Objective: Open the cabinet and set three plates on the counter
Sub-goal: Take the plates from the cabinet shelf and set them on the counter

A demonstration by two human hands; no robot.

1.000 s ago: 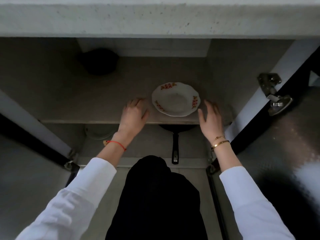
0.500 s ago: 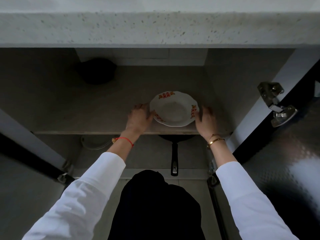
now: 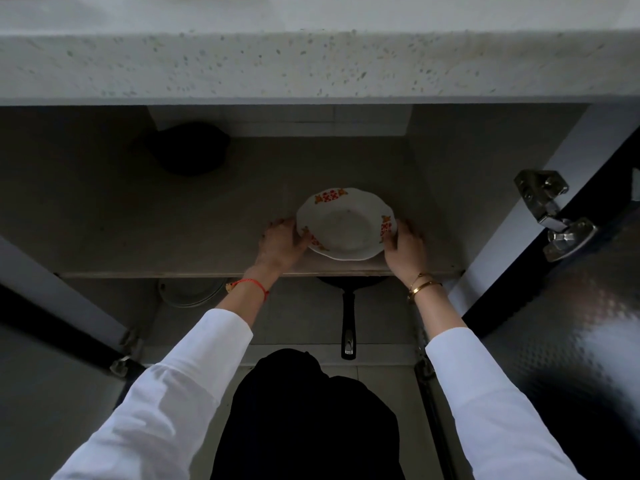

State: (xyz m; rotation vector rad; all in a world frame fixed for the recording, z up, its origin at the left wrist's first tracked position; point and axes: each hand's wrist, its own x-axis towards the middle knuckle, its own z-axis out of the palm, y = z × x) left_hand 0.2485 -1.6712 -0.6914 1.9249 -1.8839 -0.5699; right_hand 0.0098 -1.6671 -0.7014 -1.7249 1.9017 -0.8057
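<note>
A white plate (image 3: 346, 225) with red and orange rim patterns sits near the front edge of the cabinet shelf (image 3: 207, 237). My left hand (image 3: 282, 245) grips its left rim and my right hand (image 3: 405, 247) grips its right rim. Both cabinet doors stand open. The speckled stone counter (image 3: 311, 57) runs across the top of the view, above the cabinet. Whether the plate is lifted off the shelf I cannot tell.
A dark round pot (image 3: 187, 148) sits at the shelf's back left. Below the shelf lie a black frying pan (image 3: 348, 317) and a pale round lid or dish (image 3: 190, 292). The right door (image 3: 571, 323) with its metal hinge (image 3: 554, 220) stands close by.
Both hands moved inward from beside the plate and closed on its two rims. The view tilted, showing more of the counter.
</note>
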